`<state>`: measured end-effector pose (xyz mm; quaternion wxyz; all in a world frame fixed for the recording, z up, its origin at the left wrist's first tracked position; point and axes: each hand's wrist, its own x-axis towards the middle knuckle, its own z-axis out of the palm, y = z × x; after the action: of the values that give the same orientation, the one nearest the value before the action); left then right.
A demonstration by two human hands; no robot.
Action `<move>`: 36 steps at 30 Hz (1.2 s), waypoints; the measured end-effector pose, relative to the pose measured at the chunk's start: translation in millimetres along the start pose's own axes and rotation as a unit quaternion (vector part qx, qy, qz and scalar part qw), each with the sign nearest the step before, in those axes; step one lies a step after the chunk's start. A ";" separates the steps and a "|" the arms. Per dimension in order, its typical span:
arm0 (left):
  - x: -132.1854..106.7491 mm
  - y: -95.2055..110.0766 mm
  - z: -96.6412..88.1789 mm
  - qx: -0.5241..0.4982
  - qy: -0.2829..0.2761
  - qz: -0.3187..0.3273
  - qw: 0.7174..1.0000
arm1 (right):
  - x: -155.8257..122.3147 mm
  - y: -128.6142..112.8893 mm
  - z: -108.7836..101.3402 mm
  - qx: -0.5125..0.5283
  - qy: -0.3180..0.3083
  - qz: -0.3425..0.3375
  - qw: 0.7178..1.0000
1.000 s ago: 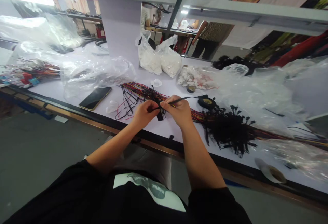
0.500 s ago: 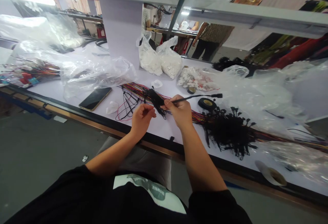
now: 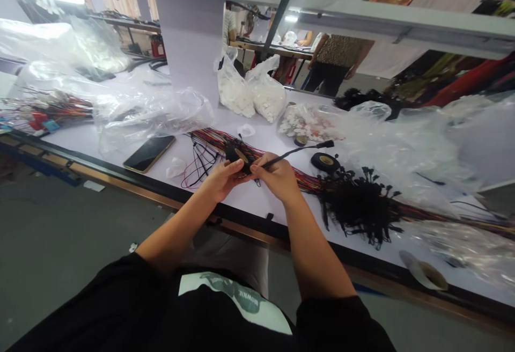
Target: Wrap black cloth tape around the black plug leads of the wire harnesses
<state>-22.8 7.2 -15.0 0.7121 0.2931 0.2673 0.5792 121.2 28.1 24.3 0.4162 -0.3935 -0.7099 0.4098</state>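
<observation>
- The right hand [image 3: 277, 177] pinches 1 thin black cable with a black plug at its far end [image 3: 300, 151] between thumb and fingers, above the front edge of the white worktable [image 3: 257, 202].
- The cable's long axis runs from the grip up and to the right, away from the person; its plug tip hangs in the air over the table, near the second black tape roll [image 3: 325, 162] that lies flat on the surface.
- The left hand [image 3: 221, 180] meets the right at the cable's near end, its fingers closed around a small black roll of tape with a tan core [image 3: 238, 157]. That roll lies just left of the right hand's pinch, touching or all but touching the cable; which of the 2 I cannot tell.
- Both hands are equally near the joint; the left is nearer the roll, the right nearer the cable's free length.
- Under the hands a bundle of multicoloured wires [image 3: 209, 138] lies across the table from left to right, ending in a heap of black plugged cables [image 3: 362, 204] toward the right front edge.
- A dark smartphone [image 3: 149, 153] lies face up near the left front edge.
- Writing: the white print on the person's black shirt [image 3: 241, 301] reads "BROWNIE", upside down. No label shows on the tape rolls or the clear plastic bags of white parts [image 3: 249, 92] by the back edge.
</observation>
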 end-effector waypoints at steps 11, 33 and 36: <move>-19.9 9.5 6.0 0.177 -0.068 0.213 0.958 | 2.0 4.2 -2.5 0.096 0.015 0.030 0.995; -23.3 23.0 4.2 0.606 0.094 0.119 0.781 | 6.1 6.5 0.0 -0.207 -0.171 -0.037 0.962; -22.1 23.1 1.3 0.623 0.102 0.101 0.769 | 5.2 5.1 1.7 -0.256 -0.196 -0.046 0.946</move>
<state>-41.5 -11.0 3.6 0.2790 0.6373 0.6093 0.3806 119.0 34.2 20.6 0.1723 -0.3656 -0.8757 0.2642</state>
